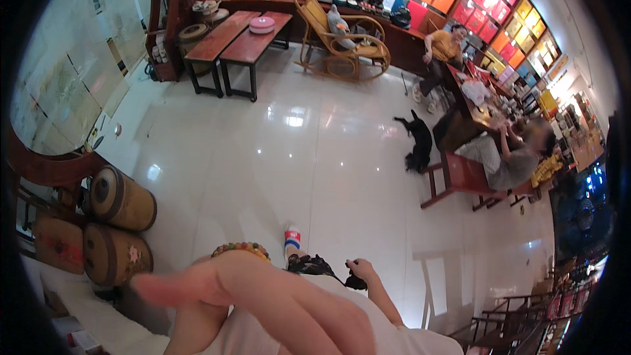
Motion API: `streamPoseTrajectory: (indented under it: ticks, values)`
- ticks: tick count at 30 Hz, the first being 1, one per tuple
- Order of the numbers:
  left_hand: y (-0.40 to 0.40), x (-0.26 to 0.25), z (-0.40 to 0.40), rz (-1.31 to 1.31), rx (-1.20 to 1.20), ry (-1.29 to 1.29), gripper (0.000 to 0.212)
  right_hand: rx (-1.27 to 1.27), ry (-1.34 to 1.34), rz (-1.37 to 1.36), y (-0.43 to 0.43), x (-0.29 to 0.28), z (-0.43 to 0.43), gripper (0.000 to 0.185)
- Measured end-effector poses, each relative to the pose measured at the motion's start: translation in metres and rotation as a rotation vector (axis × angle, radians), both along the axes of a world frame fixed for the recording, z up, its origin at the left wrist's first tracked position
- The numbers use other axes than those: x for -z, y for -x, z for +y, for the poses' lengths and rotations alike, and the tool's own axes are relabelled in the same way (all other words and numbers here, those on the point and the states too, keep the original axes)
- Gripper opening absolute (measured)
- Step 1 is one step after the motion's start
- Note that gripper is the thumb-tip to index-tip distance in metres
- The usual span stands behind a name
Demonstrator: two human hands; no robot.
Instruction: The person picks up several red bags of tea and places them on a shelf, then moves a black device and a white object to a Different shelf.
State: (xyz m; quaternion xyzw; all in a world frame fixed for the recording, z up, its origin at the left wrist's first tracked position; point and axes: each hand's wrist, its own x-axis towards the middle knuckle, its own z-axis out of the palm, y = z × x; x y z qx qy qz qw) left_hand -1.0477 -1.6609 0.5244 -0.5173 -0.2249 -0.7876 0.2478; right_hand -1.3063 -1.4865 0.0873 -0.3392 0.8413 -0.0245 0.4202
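My left hand (pixel 256 286) is large and close to the camera at the bottom. Its thumb points left, apart from the fingers, which stretch toward the lower right; nothing shows in its grip. Behind it is a bracelet of coloured beads (pixel 246 246). Farther right and lower down, my right hand (pixel 362 268) is closed on a dark item (pixel 356 282), too small to identify. Between the hands show dark patterned fabric (pixel 313 266) and pale clothing (pixel 340 283). A foot in a red, white and blue shoe (pixel 292 237) stands on the glossy tiled floor (pixel 276 158).
Barrel-shaped stools (pixel 123 197) stand left. Two wooden benches (pixel 217 42), one bearing a pink round box (pixel 262 24), and a rattan rocking chair (pixel 345 44) are ahead. A black dog (pixel 419 140) lies near a table (pixel 463 88) where two people (pixel 446 47) sit.
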Motion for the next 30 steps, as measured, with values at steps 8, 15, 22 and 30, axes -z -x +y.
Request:
streamPoseTrajectory:
  ticks: [8, 15, 22, 30]
  values:
    - [-0.026, 0.139, -0.184, -1.047, -0.561, -0.011, 0.064, 0.075, 0.321, -0.201, 0.041, -0.013, -0.23, 0.046]
    - [-0.077, 0.263, -0.232, -1.659, -0.337, -0.679, 0.038, -0.349, 0.463, -0.436, -0.002, -0.046, -0.449, 0.028]
    - [-0.114, 0.285, -0.35, -1.766, -0.665, -0.817, 0.051, -0.323, 0.519, -0.741, -0.126, -0.155, -0.609, 0.035]
    - [-0.1, 0.244, -0.511, -1.133, -0.682, -1.021, 0.053, -0.919, 1.12, -0.844, -0.213, -0.26, -0.724, 0.056]
